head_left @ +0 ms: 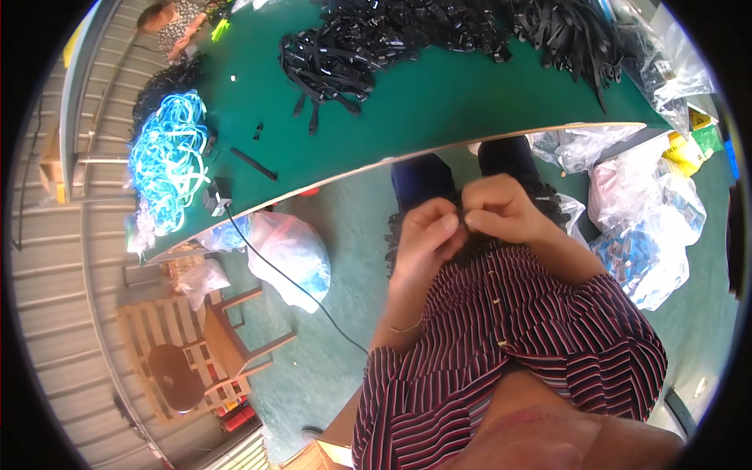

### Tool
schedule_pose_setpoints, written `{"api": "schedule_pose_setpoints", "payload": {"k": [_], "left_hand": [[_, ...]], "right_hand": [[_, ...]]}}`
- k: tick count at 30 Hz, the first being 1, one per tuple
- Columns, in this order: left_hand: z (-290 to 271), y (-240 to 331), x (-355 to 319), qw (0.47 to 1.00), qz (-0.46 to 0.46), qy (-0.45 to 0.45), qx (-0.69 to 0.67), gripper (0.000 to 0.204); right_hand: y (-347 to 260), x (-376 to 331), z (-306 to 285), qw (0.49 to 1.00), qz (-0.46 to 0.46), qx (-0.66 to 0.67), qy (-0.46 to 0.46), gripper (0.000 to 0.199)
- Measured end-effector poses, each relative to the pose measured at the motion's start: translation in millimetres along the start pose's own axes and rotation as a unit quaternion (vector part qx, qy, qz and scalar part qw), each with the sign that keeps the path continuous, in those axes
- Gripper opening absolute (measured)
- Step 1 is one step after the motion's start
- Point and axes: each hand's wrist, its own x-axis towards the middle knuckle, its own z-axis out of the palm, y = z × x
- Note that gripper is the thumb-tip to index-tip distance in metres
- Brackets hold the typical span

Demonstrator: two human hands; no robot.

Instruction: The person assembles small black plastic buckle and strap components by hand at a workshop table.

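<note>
Room: a workshop with a ribbed metal wall (pixel 47 305) on the left, a brown chair (pixel 227 341) near it and a green floor.
Table: green-topped and curved by the lens, the table (pixel 439 106) carries heaped black straps (pixel 345 63), a second black heap (pixel 568 39) to the right, and tangled blue cords (pixel 168 160) at the left end.
Left hand: the left hand (pixel 427 235) is curled, thumb pressed against forefinger.
Right hand: the right hand (pixel 505 210) is also curled, thumb tip at the forefinger, close beside the left.
Pinched thing: a small dark piece (pixel 460 213) seems held between both sets of fingertips, above the lap; the fingers hide its shape.
Lap: more dark material (pixel 553 204) shows there, probably straps.
Done so far: the pinched piece looks partway through handling; no finished one can be picked out.
Left over: the heaps are large, but which straps are worked and which are waiting cannot be told.
Writing: the yellow bag (pixel 684 154) at right bears dark print, too small to read; no brand or label is legible elsewhere.
</note>
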Motion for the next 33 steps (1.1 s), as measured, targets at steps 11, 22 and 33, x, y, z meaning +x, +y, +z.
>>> {"api": "schedule_pose_setpoints", "payload": {"k": [11,22,33], "left_hand": [[-3,31,-4,0.965,0.045,-0.006,0.259,0.025],[-13,23,-15,0.983,0.090,-0.019,0.156,0.026],[-12,48,-7,0.932,-0.010,-0.082,0.354,0.021]], "right_hand": [[-3,20,-4,0.972,-0.135,-0.191,-0.011,0.025],[9,16,8,0.997,-0.047,0.040,-0.036,0.021],[-20,8,-24,0.980,-0.039,-0.195,-0.002,0.023]]}}
